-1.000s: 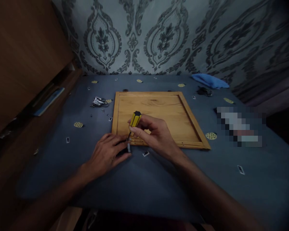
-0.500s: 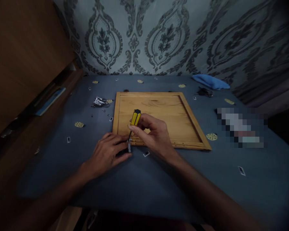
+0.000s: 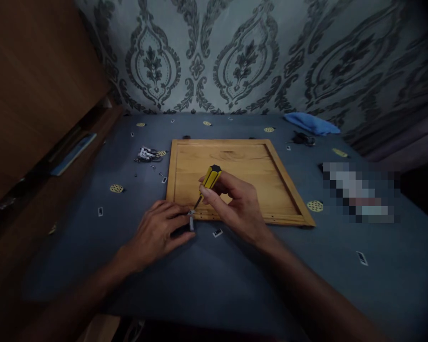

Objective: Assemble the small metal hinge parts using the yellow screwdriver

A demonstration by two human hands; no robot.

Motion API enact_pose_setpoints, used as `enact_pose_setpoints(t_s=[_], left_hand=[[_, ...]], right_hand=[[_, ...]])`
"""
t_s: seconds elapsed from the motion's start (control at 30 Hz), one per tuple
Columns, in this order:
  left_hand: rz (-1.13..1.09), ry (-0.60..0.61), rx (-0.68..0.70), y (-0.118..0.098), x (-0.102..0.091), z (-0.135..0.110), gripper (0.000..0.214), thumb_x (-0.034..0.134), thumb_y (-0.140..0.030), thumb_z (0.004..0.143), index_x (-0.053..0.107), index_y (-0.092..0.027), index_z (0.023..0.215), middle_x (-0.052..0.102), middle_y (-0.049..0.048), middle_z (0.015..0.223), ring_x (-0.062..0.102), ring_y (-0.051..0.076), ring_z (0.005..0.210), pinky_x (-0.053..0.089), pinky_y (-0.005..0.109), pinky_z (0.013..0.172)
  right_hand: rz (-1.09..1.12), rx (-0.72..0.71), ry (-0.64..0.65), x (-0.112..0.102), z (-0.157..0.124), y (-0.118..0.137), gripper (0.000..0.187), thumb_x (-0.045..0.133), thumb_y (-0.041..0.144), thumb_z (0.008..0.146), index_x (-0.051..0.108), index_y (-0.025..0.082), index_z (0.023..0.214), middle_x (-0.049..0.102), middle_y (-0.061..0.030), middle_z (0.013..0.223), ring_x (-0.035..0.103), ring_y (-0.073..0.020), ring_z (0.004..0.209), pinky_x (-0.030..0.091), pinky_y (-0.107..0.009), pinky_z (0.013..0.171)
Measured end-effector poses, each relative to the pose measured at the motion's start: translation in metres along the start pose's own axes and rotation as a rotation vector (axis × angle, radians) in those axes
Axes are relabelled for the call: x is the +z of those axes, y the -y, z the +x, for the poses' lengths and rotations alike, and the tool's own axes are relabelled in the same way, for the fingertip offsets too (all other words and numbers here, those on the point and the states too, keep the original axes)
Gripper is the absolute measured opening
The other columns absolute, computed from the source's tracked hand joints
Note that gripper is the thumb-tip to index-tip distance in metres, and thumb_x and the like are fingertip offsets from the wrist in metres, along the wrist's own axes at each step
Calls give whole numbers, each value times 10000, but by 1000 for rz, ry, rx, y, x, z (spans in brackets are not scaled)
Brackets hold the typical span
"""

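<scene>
The right hand [image 3: 240, 204] and its yellow-and-black screwdriver [image 3: 210, 179] have shifted rightward, the shaft leaning more. Blue tablecloth [image 3: 214, 280] stretches beyond every edge of the framed wooden panel [image 3: 235, 161], whose near-left corner the left hand [image 3: 156, 233] hides; that hand's grip I cannot tell. Right thumb and fingers pinch the screwdriver, tip indistinct, by a partly covered grey metal piece [image 3: 191, 223] at the panel's near edge.

yel w/ blk lines, blk end on s/driver handle [image 3: 210, 180] | dull grey on sm. metal pc [image 3: 191, 223] | warm honey-brn, dk'er grain swirl nr top on wood panel [image 3: 231, 159] | dk blue-grey w/ yel pineapple + wht-edged dk rect. motifs on tablecloth [image 3: 253, 289] | pale grey w/ dk damask-type scrolls on wall [image 3: 242, 61] | bright blue on cloth [image 3: 311, 123] | med. brn on cabinet [image 3: 39, 61]
</scene>
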State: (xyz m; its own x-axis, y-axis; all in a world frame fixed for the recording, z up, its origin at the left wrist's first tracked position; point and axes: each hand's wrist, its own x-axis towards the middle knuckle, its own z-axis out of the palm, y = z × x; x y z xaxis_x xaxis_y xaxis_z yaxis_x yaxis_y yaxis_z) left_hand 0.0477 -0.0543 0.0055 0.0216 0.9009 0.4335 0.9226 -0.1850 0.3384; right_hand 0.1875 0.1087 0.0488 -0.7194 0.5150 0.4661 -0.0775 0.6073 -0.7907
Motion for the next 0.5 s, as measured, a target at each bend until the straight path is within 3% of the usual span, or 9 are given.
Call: enact_pose_setpoints(t_s=[0.5], left_hand=[[19,18,18,0,-2,0,192,666,-337,999,740,-180,1081,775,104,1161,726,251,1017,523,396,853]], right_hand=[[-98,-49,20,3,-3,-5,209,621,337,982,603,211,816,636,-8,726,612,-147,639,486,-281,623]])
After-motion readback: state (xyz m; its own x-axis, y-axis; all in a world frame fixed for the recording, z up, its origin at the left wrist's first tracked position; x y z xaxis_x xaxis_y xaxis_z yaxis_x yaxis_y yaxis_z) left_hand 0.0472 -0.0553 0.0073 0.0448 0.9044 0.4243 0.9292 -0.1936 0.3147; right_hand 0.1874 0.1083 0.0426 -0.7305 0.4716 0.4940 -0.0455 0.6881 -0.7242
